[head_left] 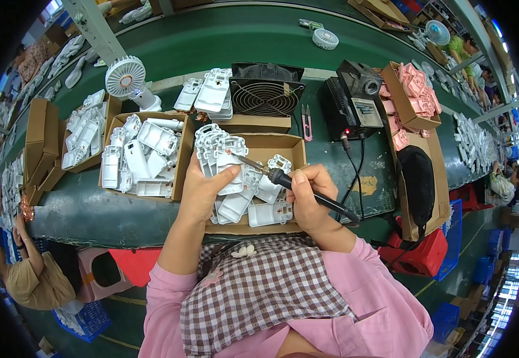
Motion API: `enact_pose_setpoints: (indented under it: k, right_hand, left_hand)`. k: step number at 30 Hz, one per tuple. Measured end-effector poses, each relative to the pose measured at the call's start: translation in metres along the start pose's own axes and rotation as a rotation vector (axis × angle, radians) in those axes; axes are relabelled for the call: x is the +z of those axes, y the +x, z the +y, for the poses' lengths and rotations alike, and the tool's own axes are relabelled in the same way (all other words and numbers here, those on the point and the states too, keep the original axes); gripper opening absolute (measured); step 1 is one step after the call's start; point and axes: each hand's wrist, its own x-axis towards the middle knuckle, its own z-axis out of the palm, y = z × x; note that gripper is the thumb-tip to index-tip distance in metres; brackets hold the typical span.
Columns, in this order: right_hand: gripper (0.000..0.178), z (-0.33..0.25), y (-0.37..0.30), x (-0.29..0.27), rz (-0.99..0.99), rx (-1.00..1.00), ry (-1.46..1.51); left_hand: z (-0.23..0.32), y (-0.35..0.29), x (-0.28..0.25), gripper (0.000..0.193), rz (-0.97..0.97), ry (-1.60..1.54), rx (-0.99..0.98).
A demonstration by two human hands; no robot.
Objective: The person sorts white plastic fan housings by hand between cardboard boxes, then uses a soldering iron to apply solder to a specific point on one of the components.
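Observation:
Fanned out in my left hand (pixel 204 190) are several white plastic housings (pixel 222 156), with the thumb pressed over the front one. My right hand (pixel 311 200) grips a soldering iron (pixel 280 178) by its black handle, fingers closed round it. The iron's metal tip points left and reaches the front housing, near a small copper-coloured spot; whether it touches cannot be made out. Beneath both hands, more white housings (pixel 269 213) lie loose in a shallow cardboard box (pixel 292 143).
A full box of white housings (pixel 140 156) stands left, near a white handheld fan (pixel 129 82). Behind sits a black square fan (pixel 266 90). Right are pink scissor-like snips (pixel 306 123), a black soldering station (pixel 355 104) with its cable, and a box of pink parts (pixel 411 95).

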Motion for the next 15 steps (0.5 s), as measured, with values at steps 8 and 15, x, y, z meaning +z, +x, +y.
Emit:
enact_pose_setpoints:
  k: [8,15]
  right_hand:
    - [0.011,0.0,-0.0015,-0.001,0.012,-0.043,0.01]
    - [0.012,-0.0002,-0.0012,0.0,-0.007,-0.014,0.022]
  left_hand:
    - [0.0008,-0.0003,0.0004,0.052,-0.014,-0.016,-0.008]
    - [-0.0016,0.0,-0.0022,0.052,-0.034,0.031,-0.014]
